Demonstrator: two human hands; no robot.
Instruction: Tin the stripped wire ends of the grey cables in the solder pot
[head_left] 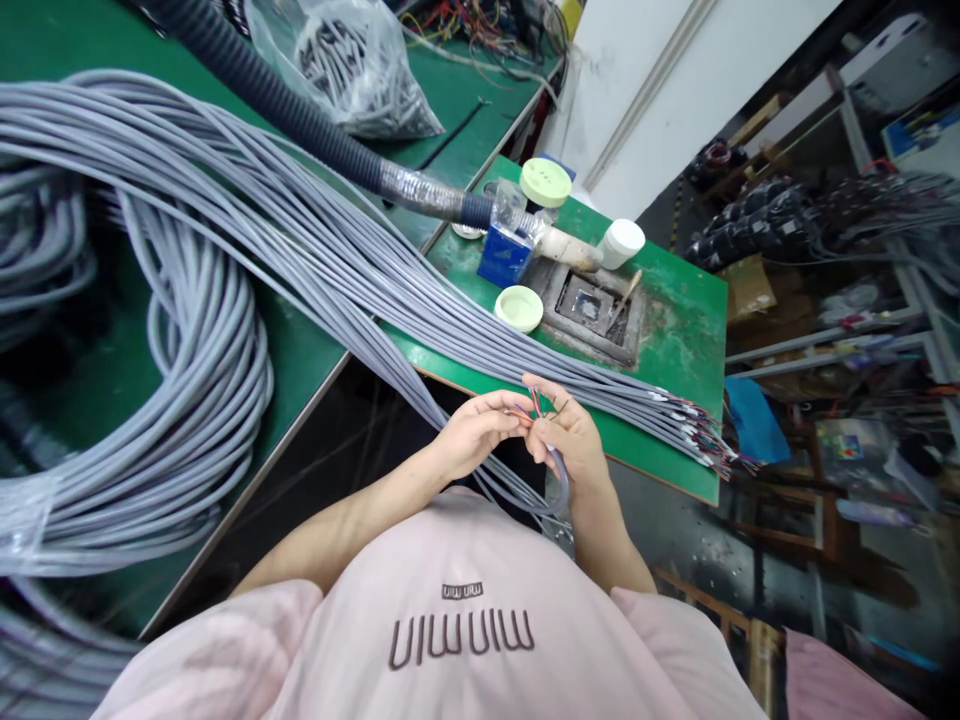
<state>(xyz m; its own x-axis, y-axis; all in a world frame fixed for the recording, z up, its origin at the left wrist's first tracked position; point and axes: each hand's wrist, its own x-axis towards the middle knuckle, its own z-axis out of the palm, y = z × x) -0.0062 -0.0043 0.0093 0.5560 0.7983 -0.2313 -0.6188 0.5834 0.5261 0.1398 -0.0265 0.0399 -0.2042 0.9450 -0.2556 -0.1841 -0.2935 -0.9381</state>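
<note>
Right hand [568, 432] grips 1 gray cable [560, 485] near its end while left hand [484, 432] pinches its thin colored wires [519, 415], on the near side of the cable bundle [480, 340], with a white jar [621, 243] beyond that bundle.

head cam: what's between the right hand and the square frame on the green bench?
The bundle of grey cables, running across the green bench between the right hand and the square frame. The head view shows it.

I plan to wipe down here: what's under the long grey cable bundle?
The grey cable bundle lies across the left green tabletop and the right green tabletop. Its packed strands cover whatever else is directly beneath.
</note>
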